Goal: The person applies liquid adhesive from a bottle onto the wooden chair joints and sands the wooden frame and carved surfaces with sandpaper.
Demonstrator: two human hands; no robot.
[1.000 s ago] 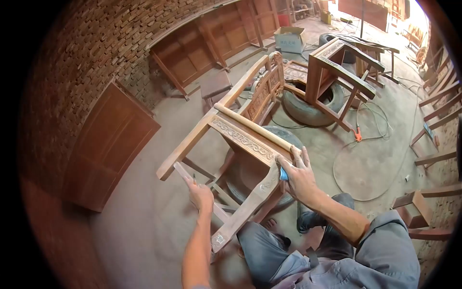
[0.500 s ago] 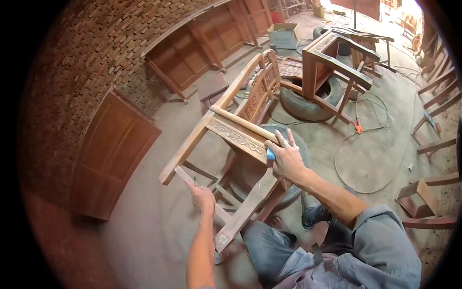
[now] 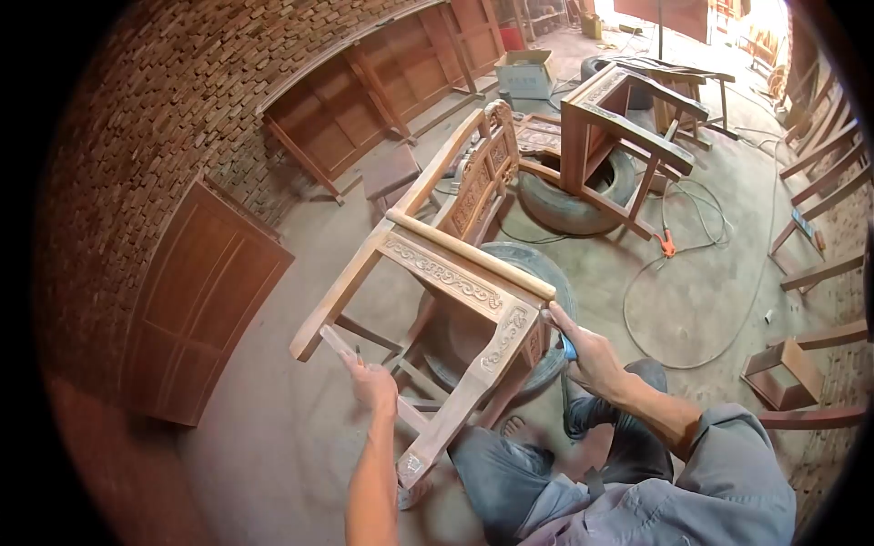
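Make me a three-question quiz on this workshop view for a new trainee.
1. True or false: the right hand has nothing in its grasp.
2. Multiple choice: what lies beneath the farther, tipped-over chair? A) a mattress; B) a tire; C) a ladder.
3. Fill in the blank: the left hand grips the pale ____ between the legs of the nearer carved chair.

Key:
1. False; it holds a blue object.
2. B.
3. Stretcher.
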